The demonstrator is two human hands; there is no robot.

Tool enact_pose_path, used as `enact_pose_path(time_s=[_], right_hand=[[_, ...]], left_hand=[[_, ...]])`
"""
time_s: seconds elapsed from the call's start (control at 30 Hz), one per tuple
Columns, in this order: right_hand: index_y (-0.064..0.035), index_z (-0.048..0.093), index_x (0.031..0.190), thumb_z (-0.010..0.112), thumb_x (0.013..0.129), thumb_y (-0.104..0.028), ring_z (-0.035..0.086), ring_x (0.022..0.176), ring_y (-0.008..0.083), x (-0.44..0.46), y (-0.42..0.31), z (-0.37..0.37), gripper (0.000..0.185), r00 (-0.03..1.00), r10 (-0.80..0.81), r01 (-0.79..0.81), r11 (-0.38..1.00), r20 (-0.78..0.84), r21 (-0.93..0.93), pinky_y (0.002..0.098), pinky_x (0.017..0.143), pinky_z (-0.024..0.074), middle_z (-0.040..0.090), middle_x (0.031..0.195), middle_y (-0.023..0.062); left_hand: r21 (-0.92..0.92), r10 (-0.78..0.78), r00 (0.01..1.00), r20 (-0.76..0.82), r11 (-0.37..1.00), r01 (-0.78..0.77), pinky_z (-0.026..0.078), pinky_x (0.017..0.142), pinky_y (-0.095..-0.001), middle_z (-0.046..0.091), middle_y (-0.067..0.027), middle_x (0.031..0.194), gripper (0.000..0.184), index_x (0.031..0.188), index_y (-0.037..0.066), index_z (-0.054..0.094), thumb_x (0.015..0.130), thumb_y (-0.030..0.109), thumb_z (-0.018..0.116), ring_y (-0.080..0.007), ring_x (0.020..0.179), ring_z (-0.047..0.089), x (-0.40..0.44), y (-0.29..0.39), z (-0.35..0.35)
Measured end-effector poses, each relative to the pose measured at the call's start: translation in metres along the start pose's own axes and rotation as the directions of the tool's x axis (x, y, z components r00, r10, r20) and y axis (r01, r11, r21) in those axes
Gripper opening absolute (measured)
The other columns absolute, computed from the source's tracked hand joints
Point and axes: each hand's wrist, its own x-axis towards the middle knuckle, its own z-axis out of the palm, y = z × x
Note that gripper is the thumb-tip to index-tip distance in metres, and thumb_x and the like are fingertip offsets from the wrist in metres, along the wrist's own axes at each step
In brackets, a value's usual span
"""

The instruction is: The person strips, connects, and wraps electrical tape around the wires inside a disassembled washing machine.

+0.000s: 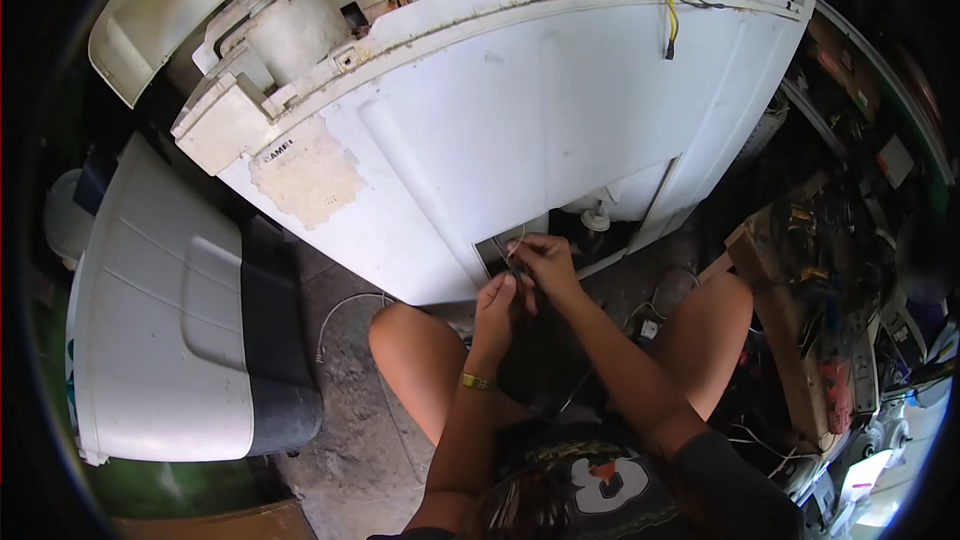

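Observation:
A white washing machine (540, 100) stands before me, with a cut-out opening low in its panel. At the left side of that opening, my right hand (545, 262) pinches a thin wire (519, 240). My left hand (496, 302), just below and to the left, has its fingers closed on the lower part of the same wire. The wire's ends are too small and shaded to make out. Through the opening's right part shows a white round fitting (596, 218).
A grey and black plastic tub body (170, 310) stands on the left. Loose wires (668, 20) hang over the machine's top edge. To the right is a wooden box (785, 325) among cluttered tools. A pale cable (335, 312) lies on the floor.

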Motion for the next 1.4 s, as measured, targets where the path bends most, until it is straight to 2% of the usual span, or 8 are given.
enact_pose_path(time_s=[0.1, 0.2, 0.3, 0.53, 0.67, 0.93, 1.17, 1.4], right_hand=[[0.0036, 0.069, 0.094, 0.062, 0.089, -0.006, 0.055, 0.064, 0.0071, 0.021, 0.006, 0.002, 0.012, 0.981, 0.168, -0.144, 0.966, 0.096, -0.215, 0.0226, 0.058, 0.0444, 0.064, 0.074, 0.003], [0.0029, 0.068, 0.098, 0.062, 0.09, -0.007, 0.053, 0.064, 0.007, 0.006, 0.006, 0.006, 0.014, 0.948, -0.232, 0.213, 0.971, -0.217, -0.109, 0.0217, 0.058, 0.0438, 0.061, 0.071, 0.0015], [-0.0018, 0.067, 0.105, 0.065, 0.087, -0.006, 0.055, 0.068, 0.0088, -0.032, -0.013, 0.002, 0.019, 0.91, -0.414, 0.396, 0.884, -0.023, -0.247, 0.0231, 0.06, 0.0444, 0.058, 0.075, 0.0006], [-0.0051, 0.071, 0.105, 0.068, 0.079, 0.0, 0.059, 0.073, 0.0202, -0.036, -0.043, -0.002, 0.027, 0.769, -0.527, 0.627, 0.514, 0.361, -0.585, 0.0256, 0.063, 0.0465, 0.057, 0.086, 0.0087], [-0.0022, 0.072, 0.099, 0.067, 0.082, 0.0, 0.06, 0.073, 0.0153, -0.034, -0.033, 0.004, 0.018, 0.773, -0.596, 0.633, 0.705, 0.216, -0.32, 0.0247, 0.065, 0.0469, 0.06, 0.085, 0.0062], [0.0029, 0.071, 0.089, 0.061, 0.089, -0.004, 0.06, 0.078, 0.0106, -0.021, -0.001, 0.014, 0.012, 0.964, 0.192, -0.08, 0.867, -0.182, 0.492, 0.0244, 0.071, 0.0478, 0.066, 0.096, 0.0049], [0.0015, 0.072, 0.089, 0.066, 0.083, 0.0, 0.061, 0.084, 0.016, -0.051, -0.016, 0.002, 0.009, 0.867, -0.484, 0.457, 0.867, -0.118, -0.196, 0.0284, 0.074, 0.0485, 0.068, 0.092, 0.0059], [-0.0015, 0.07, 0.093, 0.071, 0.073, 0.0, 0.063, 0.083, 0.0255, -0.076, -0.049, -0.004, 0.021, 0.536, -0.767, 0.812, 0.354, 0.352, -0.464, 0.0349, 0.073, 0.051, 0.067, 0.091, 0.0078]], left_hand=[[-0.102, 0.014, 0.998, -0.063, 0.995, -0.02, 0.045, 0.06, -0.0235, 0.058, -0.0043, 0.071, 0.023, 0.105, 0.001, 0.059, 0.1, 0.022, 0.051, -0.0109, 0.063, 0.054, -0.003, -0.003, 0.012], [0.166, 0.228, 0.915, -0.332, 0.969, -0.181, 0.047, 0.058, -0.0235, 0.062, -0.0053, 0.073, 0.02, 0.101, 0.0, 0.062, 0.099, 0.018, 0.054, -0.0094, 0.062, 0.056, -0.002, -0.01, 0.015], [0.406, 0.449, 0.758, -0.474, 0.875, -0.264, 0.049, 0.061, -0.0253, 0.068, -0.0072, 0.077, 0.01, 0.089, -0.002, 0.065, 0.094, 0.006, 0.06, -0.0091, 0.066, 0.06, -0.004, -0.015, 0.019], [0.836, 0.709, 0.685, -0.168, 0.471, -0.282, 0.045, 0.056, -0.023, 0.063, -0.0033, 0.073, 0.008, 0.088, -0.002, 0.06, 0.094, 0.003, 0.058, -0.0058, 0.066, 0.055, -0.001, -0.018, 0.02], [0.72, 0.643, 0.736, -0.214, 0.612, -0.326, 0.044, 0.056, -0.0209, 0.061, -0.0029, 0.073, 0.006, 0.093, -0.002, 0.059, 0.095, 0.003, 0.056, -0.0061, 0.064, 0.054, 0.003, -0.024, 0.009], [-0.075, 0.11, 0.978, -0.178, 0.989, -0.125, 0.045, 0.059, -0.0228, 0.058, 0.0002, 0.074, 0.014, 0.097, 0.005, 0.06, 0.098, 0.018, 0.057, -0.0057, 0.065, 0.052, 0.004, -0.014, 0.002], [0.017, 0.159, 0.933, -0.322, 0.987, -0.162, 0.046, 0.07, -0.0221, 0.062, -0.0017, 0.084, 0.012, 0.092, 0.004, 0.061, 0.096, 0.015, 0.059, -0.008, 0.076, 0.055, 0.014, 0.011, 0.03], [-0.235, 0.031, 0.951, -0.307, 0.966, -0.108, 0.049, 0.074, -0.0256, 0.063, -0.0026, 0.086, 0.013, 0.087, 0.007, 0.063, 0.095, 0.017, 0.062, -0.0106, 0.078, 0.058, 0.024, 0.001, 0.027]])
